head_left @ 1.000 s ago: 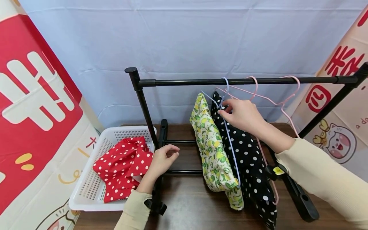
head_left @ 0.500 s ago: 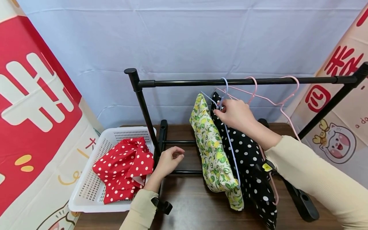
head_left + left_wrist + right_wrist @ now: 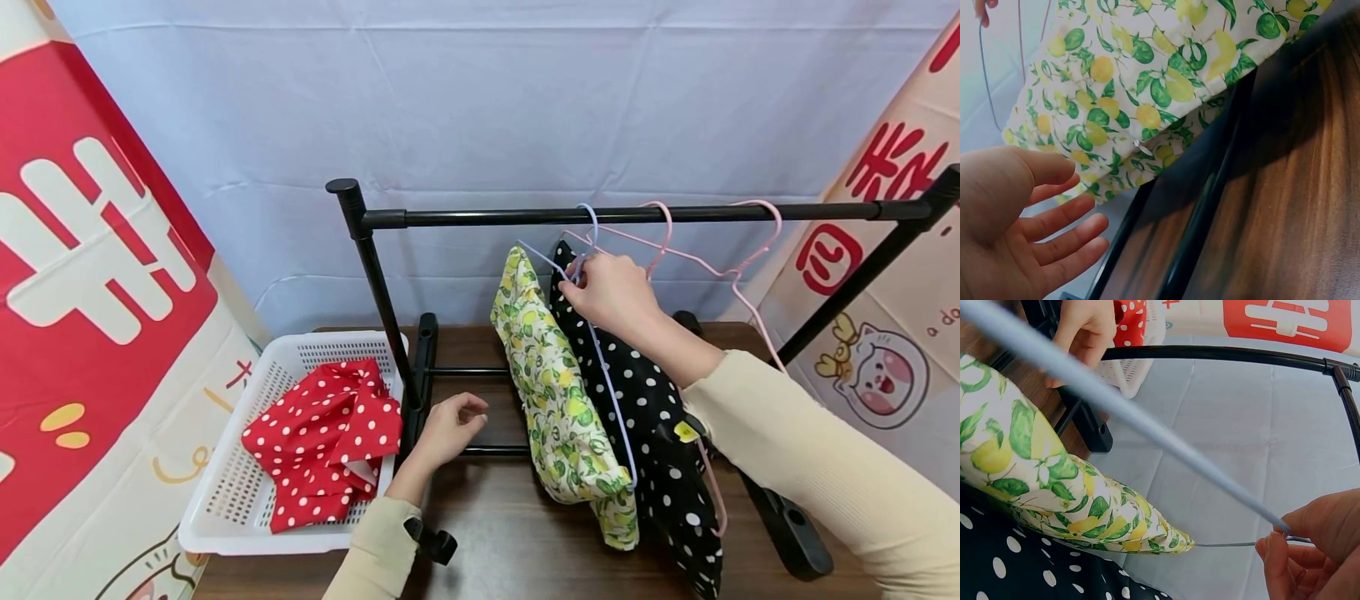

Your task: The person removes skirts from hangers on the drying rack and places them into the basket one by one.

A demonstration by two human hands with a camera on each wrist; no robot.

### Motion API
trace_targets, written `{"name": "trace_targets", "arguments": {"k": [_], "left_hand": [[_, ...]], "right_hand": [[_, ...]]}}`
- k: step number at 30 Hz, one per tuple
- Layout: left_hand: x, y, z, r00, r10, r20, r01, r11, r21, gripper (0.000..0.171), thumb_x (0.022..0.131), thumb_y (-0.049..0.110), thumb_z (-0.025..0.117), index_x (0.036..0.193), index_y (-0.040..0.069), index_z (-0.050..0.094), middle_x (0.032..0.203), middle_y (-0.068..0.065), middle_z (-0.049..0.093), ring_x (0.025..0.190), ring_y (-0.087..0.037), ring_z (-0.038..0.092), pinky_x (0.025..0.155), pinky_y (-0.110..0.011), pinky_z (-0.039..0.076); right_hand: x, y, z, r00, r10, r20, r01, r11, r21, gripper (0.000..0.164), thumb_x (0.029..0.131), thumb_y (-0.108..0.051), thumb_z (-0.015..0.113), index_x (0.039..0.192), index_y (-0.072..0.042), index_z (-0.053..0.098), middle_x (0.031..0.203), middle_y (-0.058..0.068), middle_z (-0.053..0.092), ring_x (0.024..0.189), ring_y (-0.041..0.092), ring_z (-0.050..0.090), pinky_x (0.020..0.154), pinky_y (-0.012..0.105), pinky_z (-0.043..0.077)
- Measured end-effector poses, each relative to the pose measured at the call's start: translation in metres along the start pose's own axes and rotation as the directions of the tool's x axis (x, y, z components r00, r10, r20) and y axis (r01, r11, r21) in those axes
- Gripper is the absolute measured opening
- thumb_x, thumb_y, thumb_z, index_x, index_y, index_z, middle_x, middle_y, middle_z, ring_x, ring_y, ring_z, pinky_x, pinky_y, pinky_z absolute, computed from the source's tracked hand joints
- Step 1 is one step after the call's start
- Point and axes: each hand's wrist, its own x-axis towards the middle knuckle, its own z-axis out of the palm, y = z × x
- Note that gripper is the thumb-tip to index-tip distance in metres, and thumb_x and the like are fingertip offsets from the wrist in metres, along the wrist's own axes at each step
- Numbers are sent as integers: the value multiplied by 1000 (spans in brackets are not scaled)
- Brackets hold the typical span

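- Pale blue hanger (image 3: 1141,428): right of center in the head view, hook over the black rail (image 3: 480,217).
- Lemon-print cloth (image 3: 551,392) hangs on it, seemingly draped over a hidden bottom bar.
- Your right hand (image 3: 611,293): grip closed in a thumb-and-finger pinch on the hanger just below the hook.
- Your left hand (image 3: 452,427): lower center, grip empty, fingers loosely bent, apart from the lemon-print cloth.
- Risk: if you tip the hanger, the cloth could slide toward its low end, lower center-right; nothing visible clips it.
- Risk: black dotted cloth (image 3: 645,408) sits right behind; close spacing could let the two snag or drag together.
- Risk: pushing right too hard could tangle the blue hanger with the pink hangers (image 3: 753,302), whose arms cross behind it.
- Risk: your left forearm passes close by the white basket (image 3: 225,492), lower left; a careless sweep could bump it.
- Materials: hanger thin, smooth, rounded; lemon-print cloth looks soft, folded thick, small zipper pull (image 3: 1141,148) near its edge.
- Black cloth: white dots, long narrow drape. Red dotted cloth (image 3: 322,450): crumpled heap inside the perforated, plastic-looking basket.
- Rail: glossy, tubular. Table (image 3: 480,537): dark wood grain, lower center.
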Motion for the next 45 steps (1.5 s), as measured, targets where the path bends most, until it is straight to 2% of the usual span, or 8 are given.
{"name": "trace_targets", "arguments": {"k": [6,13,23,29,37,45], "left_hand": [[-1,-4,5,1000,-26,1,26,1000,6,14,87,15,62,100,17,65,100,-1,65,87,-16,63,72,-30,51],[-3,-8,11,1000,-18,12,18,1000,-25,14,87,14,62,100,14,65,100,-3,65,87,-18,63,74,-31,51],[-4,-13,18,1000,-8,8,8,999,-32,14,86,14,62,100,13,65,98,-4,65,86,-19,64,73,-32,51],[-2,-12,20,1000,-7,1,7,999,-51,15,86,13,62,100,13,65,98,-6,66,86,-20,64,73,-32,52],[1,-11,26,999,-45,-4,45,994,-101,15,87,15,61,101,14,65,101,-7,67,88,-19,64,72,-30,51],[4,-9,32,997,-80,6,80,976,-202,18,90,19,57,107,15,64,109,-10,64,92,-20,61,77,-33,50]], "right_hand": [[0,-1,-2,1000,19,7,-19,1000,-9,20,86,-20,55,89,-7,69,71,9,62,47,22,50,38,30,34],[1,0,-2,999,-10,-32,10,1000,-1,20,85,-19,55,87,-7,71,63,7,60,46,23,50,36,29,30],[2,0,-2,998,-25,-55,26,1000,11,20,85,-19,57,86,-6,71,60,6,60,45,21,49,37,28,32],[3,-4,-7,996,-40,-76,40,999,2,19,85,-19,57,82,-8,71,55,5,57,43,20,47,36,26,25],[0,-11,-17,996,-67,-57,68,998,15,19,86,-19,56,87,-8,72,50,1,55,40,15,42,37,25,23],[-5,-18,-25,996,-72,-55,72,997,14,20,87,-20,56,91,-9,72,46,-1,48,38,13,36,37,25,23]]}}
